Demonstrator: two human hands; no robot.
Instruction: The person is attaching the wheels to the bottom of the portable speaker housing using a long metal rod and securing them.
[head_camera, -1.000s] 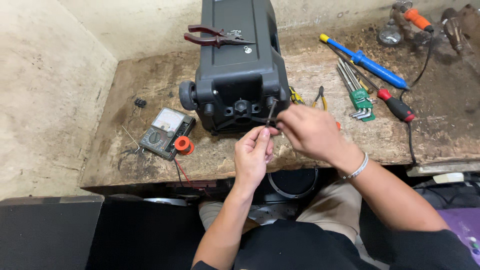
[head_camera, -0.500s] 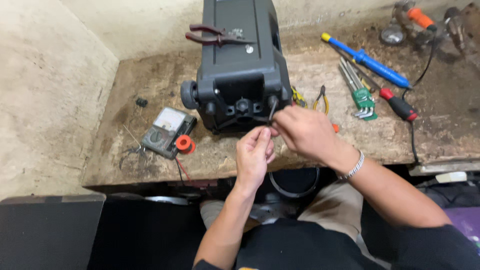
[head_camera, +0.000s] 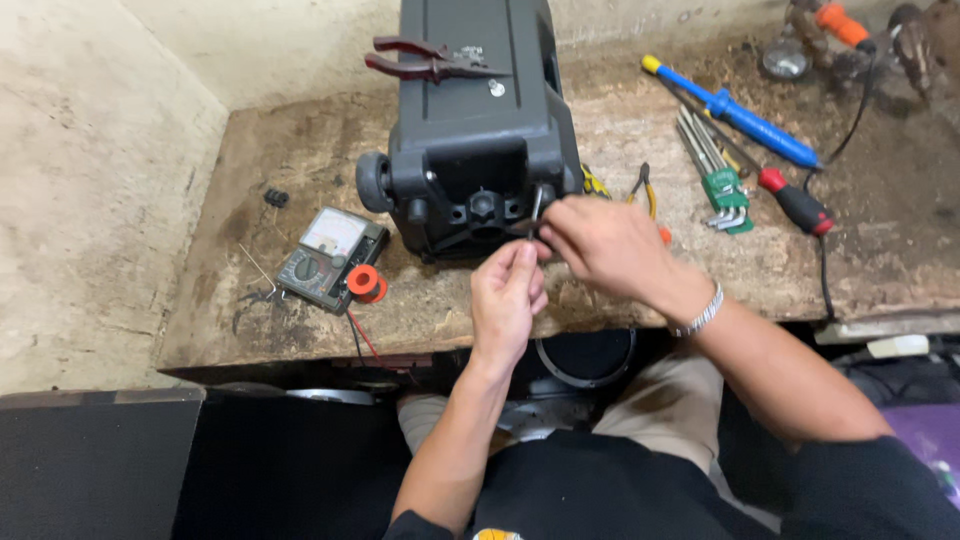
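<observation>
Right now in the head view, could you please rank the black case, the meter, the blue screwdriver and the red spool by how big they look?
1. black case, by far the largest.
2. meter and blue screwdriver: unsure; the screwdriver looks longer but thinner, the meter broader.
3. red spool, smallest.

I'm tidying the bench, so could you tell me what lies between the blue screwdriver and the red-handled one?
In the head view, a green hex key set lies between the blue screwdriver and the red-handled screwdriver.
</observation>
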